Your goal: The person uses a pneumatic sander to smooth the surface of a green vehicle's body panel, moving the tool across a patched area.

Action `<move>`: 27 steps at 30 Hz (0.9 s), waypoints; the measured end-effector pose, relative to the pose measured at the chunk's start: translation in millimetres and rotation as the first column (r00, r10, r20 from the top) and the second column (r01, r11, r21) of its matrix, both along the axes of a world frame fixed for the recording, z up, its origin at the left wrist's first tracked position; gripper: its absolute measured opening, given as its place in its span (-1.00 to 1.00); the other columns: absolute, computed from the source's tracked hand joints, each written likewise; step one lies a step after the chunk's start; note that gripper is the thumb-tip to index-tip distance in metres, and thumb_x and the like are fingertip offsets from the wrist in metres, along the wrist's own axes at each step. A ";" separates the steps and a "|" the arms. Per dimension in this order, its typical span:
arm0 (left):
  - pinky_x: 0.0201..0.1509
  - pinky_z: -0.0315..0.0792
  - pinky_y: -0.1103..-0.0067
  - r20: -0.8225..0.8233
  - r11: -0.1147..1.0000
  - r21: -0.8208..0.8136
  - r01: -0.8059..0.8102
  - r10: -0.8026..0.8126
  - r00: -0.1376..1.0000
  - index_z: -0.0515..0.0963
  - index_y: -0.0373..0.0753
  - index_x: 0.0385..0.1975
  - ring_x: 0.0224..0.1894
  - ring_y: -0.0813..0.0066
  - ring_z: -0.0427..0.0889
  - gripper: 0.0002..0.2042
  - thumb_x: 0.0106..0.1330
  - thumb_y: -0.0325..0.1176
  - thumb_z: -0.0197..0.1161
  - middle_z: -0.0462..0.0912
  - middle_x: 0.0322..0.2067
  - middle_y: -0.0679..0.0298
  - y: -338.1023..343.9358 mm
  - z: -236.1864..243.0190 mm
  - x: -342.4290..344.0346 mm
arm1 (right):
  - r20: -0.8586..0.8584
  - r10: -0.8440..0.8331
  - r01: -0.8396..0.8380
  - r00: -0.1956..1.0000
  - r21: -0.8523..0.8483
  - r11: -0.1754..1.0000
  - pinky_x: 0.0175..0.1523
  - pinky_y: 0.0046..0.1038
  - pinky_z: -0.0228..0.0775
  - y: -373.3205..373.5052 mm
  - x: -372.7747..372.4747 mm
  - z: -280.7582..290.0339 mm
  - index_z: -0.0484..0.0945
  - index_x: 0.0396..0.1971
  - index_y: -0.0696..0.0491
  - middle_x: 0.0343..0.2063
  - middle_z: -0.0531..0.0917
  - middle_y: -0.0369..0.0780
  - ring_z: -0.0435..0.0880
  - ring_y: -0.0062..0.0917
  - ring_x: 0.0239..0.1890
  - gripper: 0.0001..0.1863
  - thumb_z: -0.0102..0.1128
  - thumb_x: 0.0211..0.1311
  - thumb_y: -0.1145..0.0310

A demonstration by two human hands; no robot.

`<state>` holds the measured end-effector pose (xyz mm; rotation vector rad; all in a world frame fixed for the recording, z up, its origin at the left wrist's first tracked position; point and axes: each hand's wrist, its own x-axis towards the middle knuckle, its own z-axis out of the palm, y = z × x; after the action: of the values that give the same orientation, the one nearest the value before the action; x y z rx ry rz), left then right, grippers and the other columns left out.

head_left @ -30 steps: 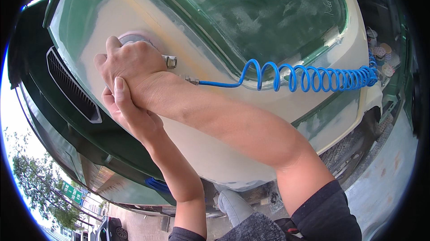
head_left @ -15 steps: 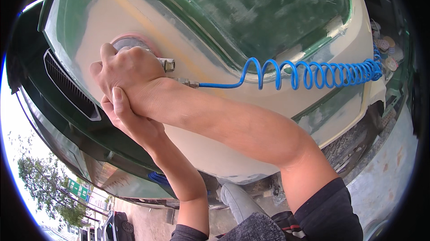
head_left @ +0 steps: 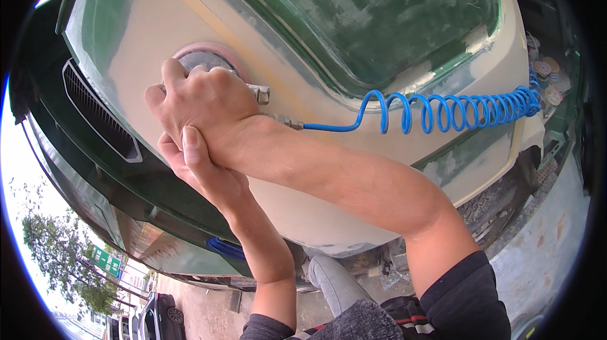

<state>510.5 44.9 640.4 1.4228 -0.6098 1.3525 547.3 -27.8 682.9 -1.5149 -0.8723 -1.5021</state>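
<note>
My right hand (head_left: 205, 99) grips a round air sander (head_left: 208, 55) with a pinkish pad against the cream-and-green body panel (head_left: 148, 30). My left hand (head_left: 196, 163) is closed around the underside of my right wrist, its thumb upright there and its other fingertips partly hidden. A metal fitting (head_left: 289, 122) joins the sander to a coiled blue hose (head_left: 461, 111) that stretches right across the panel. A yellowish strip runs diagonally across the cream area beside the pad.
A dark grille (head_left: 98, 109) lies left in a dark green recess. At the right edge sit small cups and items (head_left: 550, 71) by bare metal. My leg (head_left: 329, 280) is below. Beyond are a tree (head_left: 57, 254), a green sign (head_left: 104, 261) and a parked car (head_left: 161, 315).
Both hands and the sander moved slightly left, then back right along the panel to a spot right of where they began; the hose end followed.
</note>
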 end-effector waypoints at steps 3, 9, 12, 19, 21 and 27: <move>0.14 0.62 0.37 -0.010 1.000 -0.001 0.002 -0.002 1.000 0.29 -0.39 0.09 0.03 0.28 0.66 -0.41 0.29 -0.09 0.35 0.53 -0.02 0.02 -5.0 -7.4 2.1 | -0.033 -0.006 0.003 0.999 -0.084 0.996 -0.42 -0.46 0.60 -9.7 0.0 -7.3 0.66 -0.30 0.04 -0.30 0.63 -0.14 0.79 -0.39 -0.37 -0.68 0.37 0.03 0.13; 0.13 0.61 0.32 -0.020 1.000 0.015 -0.010 0.011 1.000 0.32 -0.36 0.15 0.04 0.24 0.66 -0.41 0.27 -0.07 0.28 0.53 -0.01 0.04 0.3 -21.5 -0.1 | -0.024 -0.024 0.022 0.999 -0.095 0.995 -0.41 -0.47 0.61 -9.6 -1.6 -21.1 0.64 -0.28 0.04 -0.29 0.64 -0.14 0.79 -0.41 -0.37 -0.66 0.36 0.09 0.09; 0.16 0.61 0.39 -0.036 0.999 -0.025 -0.020 0.019 0.999 0.27 -0.39 0.09 0.04 0.29 0.65 -0.34 0.23 -0.01 0.40 0.51 -0.04 0.05 -19.3 -24.1 -4.2 | -0.016 -0.048 0.046 0.999 -0.093 0.995 -0.43 -0.48 0.59 -12.9 -2.6 -26.2 0.64 -0.28 0.03 -0.30 0.63 -0.15 0.78 -0.41 -0.39 -0.66 0.36 0.08 0.08; 0.15 0.60 0.38 -0.033 1.000 -0.015 0.001 -0.001 0.999 0.27 -0.38 0.10 0.04 0.30 0.64 -0.32 0.22 0.02 0.39 0.51 -0.03 0.06 -21.2 -37.6 -7.3 | 0.051 -0.087 0.086 0.995 0.022 0.996 -0.58 -0.45 0.47 -1.3 2.6 -40.1 0.56 -0.42 0.02 -0.40 0.54 -0.20 0.65 -0.49 -0.58 -0.66 0.41 -0.17 0.15; 0.15 0.60 0.38 -0.030 1.000 -0.021 -0.004 0.004 1.000 0.28 -0.38 0.10 0.05 0.30 0.64 -0.31 0.21 0.04 0.39 0.51 -0.03 0.07 -20.0 -42.9 -7.5 | 0.053 -0.075 0.075 0.996 0.016 0.997 -0.57 -0.45 0.48 -1.0 1.8 -44.7 0.55 -0.44 0.02 -0.41 0.53 -0.20 0.65 -0.50 -0.58 -0.66 0.40 -0.17 0.15; 0.15 0.60 0.38 -0.052 0.996 -0.080 -0.029 0.025 0.998 0.25 -0.38 0.10 0.06 0.31 0.63 -0.23 0.15 0.10 0.45 0.47 -0.02 0.09 -28.5 -51.0 -13.1 | 0.066 -0.084 0.082 0.994 0.031 0.996 -0.56 -0.44 0.46 -4.7 -1.3 -52.8 0.53 -0.41 0.04 -0.39 0.51 -0.19 0.63 -0.50 -0.59 -0.65 0.40 -0.16 0.15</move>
<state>497.4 16.4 589.4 1.4004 -0.4992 1.3427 546.1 -32.5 630.1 -1.5042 -0.8323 -1.6272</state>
